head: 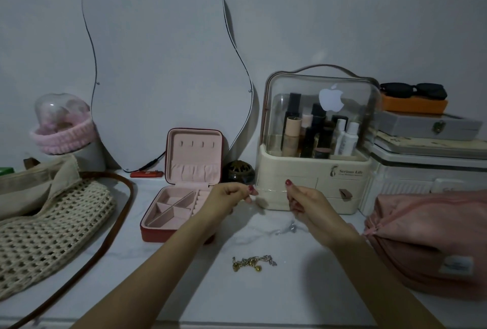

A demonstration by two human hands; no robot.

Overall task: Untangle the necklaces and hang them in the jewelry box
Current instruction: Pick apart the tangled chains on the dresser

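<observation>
Both hands are raised above the tabletop, each with thumb and forefinger pinched together on one end of a thin chain (271, 190). The left hand (232, 198) grips it at the left end and the right hand (305, 202) at the right end, the other fingers curled under. The thin chain is pulled nearly straight between them, its long axis running left to right and about level, in front of the lower drawers of the cream cosmetic organizer (313, 170). Just left of the left hand stands the open jewelry box (181, 186), red outside and pink inside; its lid is upright with a row of small hooks facing the person, and its tray of compartments lies flat, with the left wrist crossing the near right corner. A second gold necklace (253, 263) lies bunched on the white marble table (184, 289), nearer the person and between the two forearms, its heap stretched roughly left to right. A small silvery piece (292, 226) lies on the table under the right hand; what it is cannot be told. Bare tabletop spreads around the gold necklace toward the near edge. A woven bag (50, 228) bounds the left side and a pink pouch (432, 239) the right.
</observation>
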